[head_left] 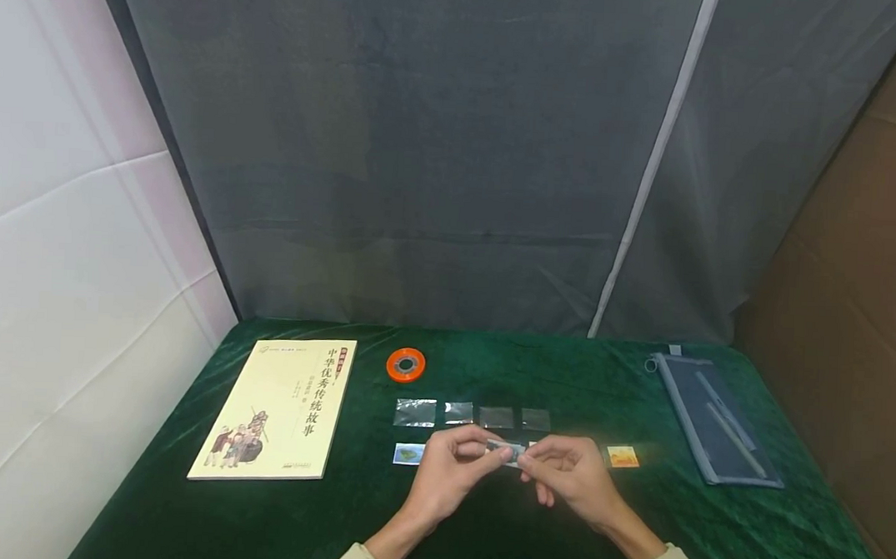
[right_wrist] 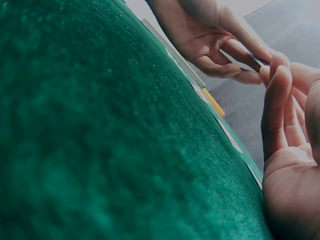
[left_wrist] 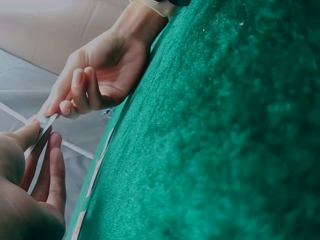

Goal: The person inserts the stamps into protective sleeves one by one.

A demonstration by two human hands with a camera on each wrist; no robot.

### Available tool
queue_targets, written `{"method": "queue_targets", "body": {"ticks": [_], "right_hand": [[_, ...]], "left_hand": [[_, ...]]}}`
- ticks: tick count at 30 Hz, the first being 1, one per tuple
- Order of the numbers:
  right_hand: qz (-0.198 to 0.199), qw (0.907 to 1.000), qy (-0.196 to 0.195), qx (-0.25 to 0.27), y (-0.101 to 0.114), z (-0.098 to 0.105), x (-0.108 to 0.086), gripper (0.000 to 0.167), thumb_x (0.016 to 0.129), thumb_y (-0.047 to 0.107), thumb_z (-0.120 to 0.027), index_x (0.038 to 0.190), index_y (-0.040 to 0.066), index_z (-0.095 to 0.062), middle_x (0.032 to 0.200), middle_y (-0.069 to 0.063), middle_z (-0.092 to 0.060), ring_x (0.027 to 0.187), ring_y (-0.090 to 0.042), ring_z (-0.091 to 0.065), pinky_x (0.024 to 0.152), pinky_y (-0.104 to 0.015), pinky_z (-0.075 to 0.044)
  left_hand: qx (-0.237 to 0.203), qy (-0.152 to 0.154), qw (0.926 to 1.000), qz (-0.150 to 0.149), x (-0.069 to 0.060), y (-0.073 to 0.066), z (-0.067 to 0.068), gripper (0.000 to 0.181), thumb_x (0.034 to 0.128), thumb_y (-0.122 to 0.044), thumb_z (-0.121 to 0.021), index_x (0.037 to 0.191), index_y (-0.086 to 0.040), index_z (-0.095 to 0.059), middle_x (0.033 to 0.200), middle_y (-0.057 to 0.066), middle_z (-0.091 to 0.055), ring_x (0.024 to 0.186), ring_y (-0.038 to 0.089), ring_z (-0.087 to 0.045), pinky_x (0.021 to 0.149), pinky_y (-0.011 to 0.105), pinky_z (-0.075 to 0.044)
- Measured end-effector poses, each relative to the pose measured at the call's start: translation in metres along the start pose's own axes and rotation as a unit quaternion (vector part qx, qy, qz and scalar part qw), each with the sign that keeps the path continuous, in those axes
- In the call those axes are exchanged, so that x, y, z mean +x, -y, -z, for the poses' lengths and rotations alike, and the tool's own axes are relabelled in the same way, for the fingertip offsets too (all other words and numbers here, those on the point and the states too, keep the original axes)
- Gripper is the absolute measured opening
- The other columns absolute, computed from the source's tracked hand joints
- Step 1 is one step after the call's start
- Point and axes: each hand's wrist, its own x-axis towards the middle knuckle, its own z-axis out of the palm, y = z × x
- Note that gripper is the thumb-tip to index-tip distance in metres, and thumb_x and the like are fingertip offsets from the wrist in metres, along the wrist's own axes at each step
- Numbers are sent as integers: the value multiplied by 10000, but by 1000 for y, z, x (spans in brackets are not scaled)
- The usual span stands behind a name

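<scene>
In the head view, my left hand [head_left: 443,475] and right hand [head_left: 577,484] meet above the cloth at the front of the table. Between their fingertips is a small bluish stamp-like card [head_left: 514,452], pinched at its left end by the left thumb and fingers and at its right end by the right. The left wrist view shows a thin pale strip [left_wrist: 51,120] edge-on between both hands; whether a clear sleeve surrounds it I cannot tell. A blue-and-green picture card [head_left: 409,454] lies left of the hands, an orange one [head_left: 623,456] to the right. Fingers partly cover another pale piece.
Several small clear plastic sleeves [head_left: 415,412] lie in a row behind the hands. Farther back is an orange ring-shaped roll [head_left: 405,365]. A cream book [head_left: 281,406] lies left, a blue zip pouch [head_left: 719,425] right. Green cloth [head_left: 497,540] covers the table.
</scene>
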Motion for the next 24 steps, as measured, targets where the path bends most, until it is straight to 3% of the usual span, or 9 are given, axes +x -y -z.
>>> {"method": "queue_targets", "body": {"ticks": [10,19,24], "right_hand": [[63,10000,41,15,-2,0,1,107,1030,-35,-674,1033,21,-766,855,-193,-776,548,-60,-673,448,-310,-557],[68,10000,55,47,-2,0,0,108,1027,-42,-675,1021,16,-766,846,-182,-775,548,-51,-673,443,-309,-557],[3,9999,46,127,-1,-1,2,97,1034,-33,-666,1045,8,-753,862,-212,-760,559,-52,-671,441,-314,-557]], "left_hand": [[62,-29,10000,51,0,-1,-1,141,952,-327,-857,1021,-208,-824,890,44,-849,848,89,-722,797,224,-527],[107,-34,9999,40,0,-2,-2,121,960,-338,-846,995,-223,-835,868,25,-845,1003,117,-707,916,254,-512],[176,-87,9998,77,-1,-2,-2,132,960,-355,-845,1011,-234,-825,852,31,-842,872,91,-724,805,229,-532]]}}
